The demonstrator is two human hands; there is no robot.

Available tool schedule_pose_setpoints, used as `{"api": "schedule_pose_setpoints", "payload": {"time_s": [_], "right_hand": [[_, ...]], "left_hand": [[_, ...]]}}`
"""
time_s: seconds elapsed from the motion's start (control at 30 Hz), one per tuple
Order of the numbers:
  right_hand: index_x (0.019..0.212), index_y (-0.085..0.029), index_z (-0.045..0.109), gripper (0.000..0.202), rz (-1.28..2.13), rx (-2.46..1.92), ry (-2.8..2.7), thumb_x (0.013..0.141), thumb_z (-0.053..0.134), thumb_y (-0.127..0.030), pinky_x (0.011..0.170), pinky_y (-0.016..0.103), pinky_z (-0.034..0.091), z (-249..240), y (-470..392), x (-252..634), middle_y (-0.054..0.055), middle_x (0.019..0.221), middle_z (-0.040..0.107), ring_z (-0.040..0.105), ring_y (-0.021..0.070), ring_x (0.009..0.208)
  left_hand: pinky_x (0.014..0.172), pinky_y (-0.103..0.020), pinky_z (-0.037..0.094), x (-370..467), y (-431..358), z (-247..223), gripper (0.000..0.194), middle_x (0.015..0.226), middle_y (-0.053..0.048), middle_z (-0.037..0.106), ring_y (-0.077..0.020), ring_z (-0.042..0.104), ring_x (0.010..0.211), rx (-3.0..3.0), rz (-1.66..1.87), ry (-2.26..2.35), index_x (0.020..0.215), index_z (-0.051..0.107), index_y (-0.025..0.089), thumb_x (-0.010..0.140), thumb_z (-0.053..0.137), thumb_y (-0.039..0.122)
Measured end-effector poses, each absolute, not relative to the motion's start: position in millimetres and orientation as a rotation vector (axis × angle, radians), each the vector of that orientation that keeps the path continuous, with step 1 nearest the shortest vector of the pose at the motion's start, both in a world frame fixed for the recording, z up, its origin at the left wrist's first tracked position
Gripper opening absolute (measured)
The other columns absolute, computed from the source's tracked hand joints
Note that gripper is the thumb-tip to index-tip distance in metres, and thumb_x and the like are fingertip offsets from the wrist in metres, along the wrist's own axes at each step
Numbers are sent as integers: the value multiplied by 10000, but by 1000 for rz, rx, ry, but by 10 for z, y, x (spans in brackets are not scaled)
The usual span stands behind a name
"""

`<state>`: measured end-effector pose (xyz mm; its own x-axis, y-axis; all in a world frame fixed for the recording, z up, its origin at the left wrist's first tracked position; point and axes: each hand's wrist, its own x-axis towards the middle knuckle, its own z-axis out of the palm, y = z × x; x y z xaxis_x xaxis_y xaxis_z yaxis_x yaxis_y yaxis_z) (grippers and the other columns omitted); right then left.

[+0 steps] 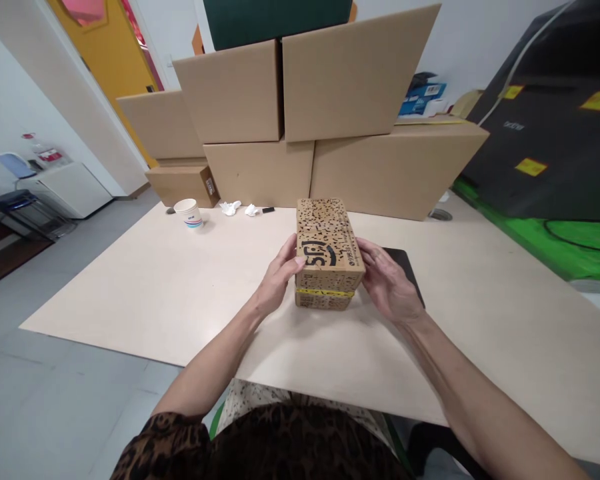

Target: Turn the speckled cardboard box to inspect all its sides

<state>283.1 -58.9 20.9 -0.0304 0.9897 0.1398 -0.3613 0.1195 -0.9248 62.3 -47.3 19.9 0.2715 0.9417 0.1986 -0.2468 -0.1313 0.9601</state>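
Printed cardboard box (329, 252) sits flat near the middle of the table (155, 287), short end toward the person. Left hand (278, 277) and right hand (387, 280) press its opposite sides, fingers wrapped at the lid edge, steadying it evenly. A paper cup (189, 214) stands toward the far left corner.

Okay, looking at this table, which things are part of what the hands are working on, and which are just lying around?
In hand:
- printed box, on the table
- left hand on its left side
- right hand on its right side

Lying about:
- paper cup
- crumpled tissues
- black pad beside the right hand
- stacked cartons along the far edge
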Motion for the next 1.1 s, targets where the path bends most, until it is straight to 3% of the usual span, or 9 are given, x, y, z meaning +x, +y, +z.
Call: {"api": "schedule_pose_setpoints", "payload": {"time_s": [0.13, 0.23, 0.3, 0.47, 0.67, 0.87, 1.0, 1.1], "right_hand": [[1132, -333, 767, 469, 1254, -703, -1005, 729, 805, -569, 1192, 488, 430, 217, -586, 2835, 34, 1365, 715, 555, 314, 1398], [1073, -345, 782, 357, 1245, -683, -924, 771, 768, -536, 1194, 495, 434, 152, -539, 2837, 28, 1221, 768, 617, 290, 1311], [1022, -351, 784, 290, 1256, -698, -883, 780, 760, -509, 1173, 504, 457, 93, -502, 2829, 19, 1157, 782, 654, 282, 1246], [1018, -317, 781, 300, 1318, -798, -886, 820, 733, -537, 1131, 512, 489, 16, -478, 2801, 56, 1172, 783, 682, 294, 1205], [1098, -340, 758, 345, 1258, -865, -988, 829, 749, -557, 1081, 482, 524, 1, -496, 2806, 38, 1330, 729, 650, 284, 1269], [1292, -414, 684, 485, 1315, -872, -1078, 842, 754, -582, 1127, 445, 491, -44, -493, 2802, -31, 1542, 599, 536, 260, 1431], [1393, -435, 612, 574, 1324, -830, -1147, 855, 738, -589, 1168, 436, 450, -52, -507, 2801, -47, 1597, 542, 456, 241, 1503], [1308, -430, 660, 465, 1304, -785, -1078, 862, 736, -541, 1160, 443, 454, -27, -507, 2800, -39, 1525, 604, 487, 236, 1468]], "left_hand": [[1324, -547, 202, 499, -502, 344, 815, 1711, -32, 372, -377, 242, 1613, 1593, 1259, 634, 1537, 508, 337, 785, 802, 453], [1340, -543, 111, 475, -532, 359, 618, 1645, -30, 472, -359, 243, 1611, 1827, 1333, 687, 1403, 643, 340, 804, 781, 393], [1329, -550, 147, 488, -526, 318, 516, 1607, -35, 516, -352, 300, 1585, 1832, 1367, 717, 1360, 670, 338, 851, 728, 395], [1243, -538, 335, 522, -446, 214, 579, 1591, -101, 520, -338, 440, 1500, 1537, 1404, 894, 1464, 574, 282, 963, 573, 571], [1262, -569, 290, 556, -412, 197, 737, 1640, -111, 471, -352, 415, 1521, 1413, 1296, 961, 1470, 553, 284, 920, 511, 772], [1290, -573, 249, 557, -355, 191, 933, 1783, -33, 167, -374, 228, 1618, 1330, 1226, 931, 1610, 348, 388, 828, 548, 857], [1307, -535, 232, 528, -341, 202, 804, 1764, -7, 242, -330, 215, 1628, 1439, 1159, 768, 1564, 445, 390, 885, 515, 815], [1278, -565, 270, 504, -346, 169, 707, 1736, -18, 320, -332, 268, 1609, 1430, 1214, 777, 1479, 546, 392, 901, 516, 798]]}}
